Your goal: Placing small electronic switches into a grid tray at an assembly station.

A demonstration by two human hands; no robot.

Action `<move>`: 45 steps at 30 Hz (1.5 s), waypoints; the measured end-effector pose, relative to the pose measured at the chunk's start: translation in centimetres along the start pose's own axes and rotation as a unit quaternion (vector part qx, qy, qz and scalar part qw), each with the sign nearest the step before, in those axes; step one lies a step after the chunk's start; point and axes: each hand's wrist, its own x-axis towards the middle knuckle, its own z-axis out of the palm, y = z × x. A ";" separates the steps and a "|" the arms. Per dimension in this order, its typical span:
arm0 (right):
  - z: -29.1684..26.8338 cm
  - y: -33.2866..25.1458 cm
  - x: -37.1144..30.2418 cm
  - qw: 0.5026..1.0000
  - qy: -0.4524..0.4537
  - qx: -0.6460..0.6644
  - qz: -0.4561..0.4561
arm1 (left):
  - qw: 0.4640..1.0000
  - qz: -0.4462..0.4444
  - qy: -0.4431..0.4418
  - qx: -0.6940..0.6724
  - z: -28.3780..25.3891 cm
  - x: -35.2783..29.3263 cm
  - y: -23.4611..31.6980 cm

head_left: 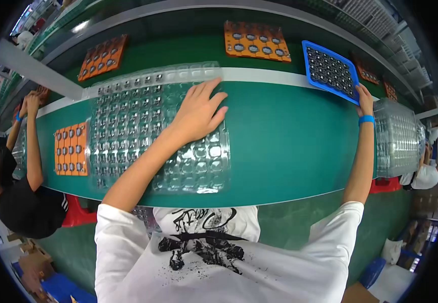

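My left hand (198, 112) is spread open over the right part of a transparent plastic blister tray (198, 169). Its fingertips reach the tray's far right corner; whether the palm touches cannot be told. Small dark and silvery parts (128, 116) sit in the left columns of pockets, while the right columns show none. At the far right, my right hand (364, 100), with a blue band at the wrist, grips the near right corner of a blue tray (307, 60). Rows of small black and silver parts (332, 70) fill that tray, which lies across the bench's white strip.
An orange fixture plate (71, 149) with round parts lies left of the blister tray. More orange plates (256, 40) line the green belt beyond the strip. Stacked transparent trays (396, 139) stand at the right. A co-worker in black (32, 207) sits at the left.
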 end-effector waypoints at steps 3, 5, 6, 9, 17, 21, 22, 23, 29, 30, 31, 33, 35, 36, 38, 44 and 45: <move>0.5 1.3 1.7 1.000 0.022 -0.014 0.004 | 1.000 -0.010 -0.010 -0.002 -0.4 -0.3 0.2; 1.1 0.9 3.3 0.999 0.031 -0.033 0.002 | 1.000 -0.024 -0.018 -0.008 -0.6 0.4 1.2; 1.5 1.1 4.0 0.999 0.032 -0.030 0.006 | 0.999 -0.022 -0.021 -0.010 -0.7 0.6 1.1; 3.7 1.5 6.4 0.996 0.048 -0.070 -0.019 | 0.999 -0.024 -0.033 -0.014 -1.2 0.9 1.0; 7.2 1.5 9.6 0.981 0.064 -0.151 -0.103 | 0.996 -0.038 -0.068 -0.043 -1.5 1.4 1.3; 9.6 -0.2 8.1 0.891 0.164 -0.392 -0.158 | 0.997 -0.039 -0.057 -0.042 -1.8 1.5 1.4; 9.4 -0.5 7.6 0.870 0.190 -0.418 -0.178 | 0.997 -0.030 -0.054 -0.044 -1.9 1.6 1.6; 9.2 -0.9 7.0 0.847 0.218 -0.443 -0.198 | 0.997 -0.019 -0.050 -0.047 -2.0 1.8 1.8; 16.0 -2.5 -2.5 0.974 0.081 0.028 -0.211 | 0.999 0.007 0.001 -0.050 -1.7 1.2 1.8; 20.9 -3.2 -7.6 0.981 0.010 0.122 -0.153 | 0.999 -0.001 0.001 -0.046 -1.9 0.6 1.5; 22.1 -2.8 -10.1 0.971 -0.120 0.202 -0.051 | 0.998 0.011 0.002 -0.057 -1.8 0.7 1.6; 26.1 -2.0 -14.2 0.919 -0.194 0.306 0.152 | 0.997 0.031 0.020 -0.069 -1.4 0.7 1.5; 30.6 -4.9 -16.8 0.908 -0.100 0.354 0.202 | 0.998 0.009 0.002 -0.061 -1.1 0.9 1.7; 31.7 -5.5 -16.7 0.888 -0.083 0.394 0.223 | 0.998 0.016 0.021 -0.062 -1.3 0.9 1.7; 33.7 -5.8 -14.8 0.852 -0.050 0.450 0.262 | 0.998 0.007 0.012 -0.069 -1.2 0.9 1.6; 37.2 -7.2 -12.2 0.844 0.038 0.424 0.327 | 0.997 0.014 0.031 -0.063 -0.5 0.3 0.3; 37.1 -6.6 -11.5 0.859 0.040 0.389 0.331 | 0.998 0.000 0.033 -0.061 -0.2 0.6 0.6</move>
